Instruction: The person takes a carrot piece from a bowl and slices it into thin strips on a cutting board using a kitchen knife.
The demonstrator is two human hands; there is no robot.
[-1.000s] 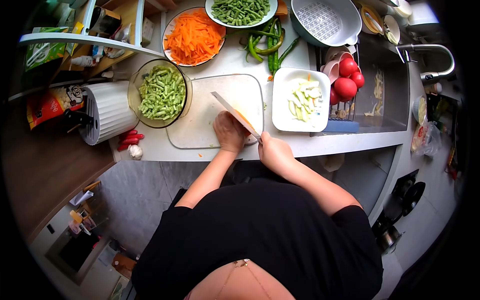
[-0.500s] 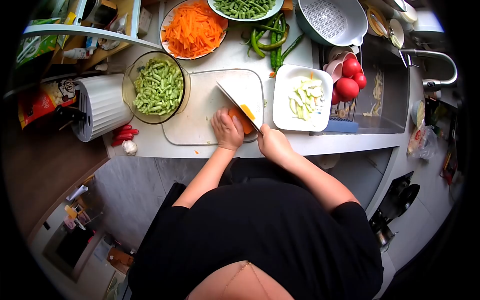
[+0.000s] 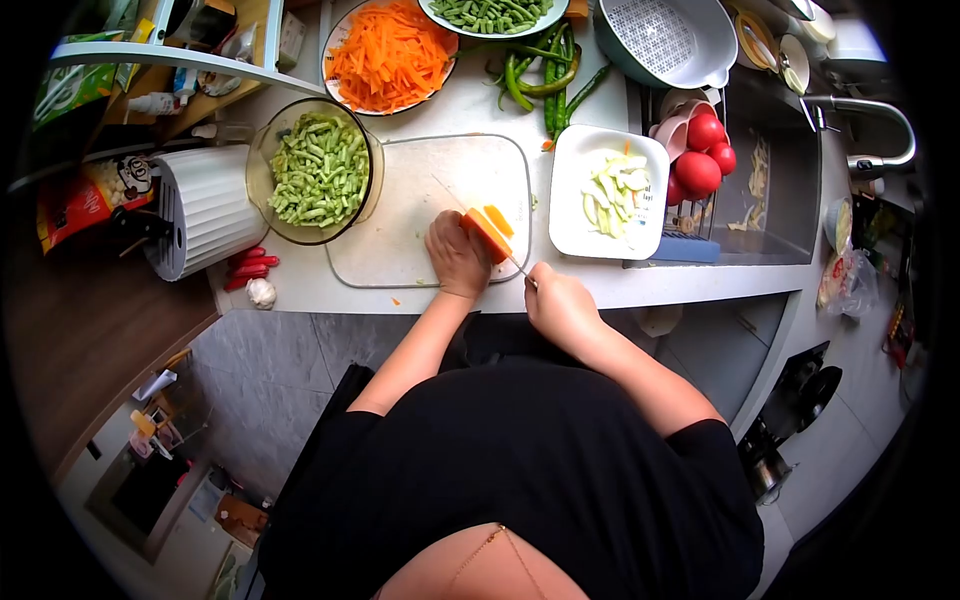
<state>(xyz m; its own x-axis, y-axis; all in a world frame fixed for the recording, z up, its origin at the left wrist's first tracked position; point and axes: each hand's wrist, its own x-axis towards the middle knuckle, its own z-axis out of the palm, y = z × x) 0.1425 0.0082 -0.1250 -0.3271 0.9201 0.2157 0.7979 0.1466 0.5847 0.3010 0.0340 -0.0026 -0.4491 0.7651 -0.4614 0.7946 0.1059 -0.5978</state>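
Note:
My left hand is closed round a piece of carrot, pressing it onto the white cutting board. Closed on its handle, my right hand holds a kitchen knife. The blade is seen nearly edge-on, against the carrot; part of it is hidden behind the carrot. Cut carrot slices lie on the board just beyond the blade. Right of the board stands a white dish with pale green slices. A glass bowl of chopped green beans stands at the board's left.
Behind the board are a plate of shredded carrot, a bowl of cut green pieces, green peppers and a colander. Tomatoes sit by the sink. Garlic and red peppers lie near the counter's left edge.
The knife's broad blade face was in view earlier; now the blade shows nearly edge-on. Another carrot slice lies beyond it. My right hand has shifted slightly right and toward me.

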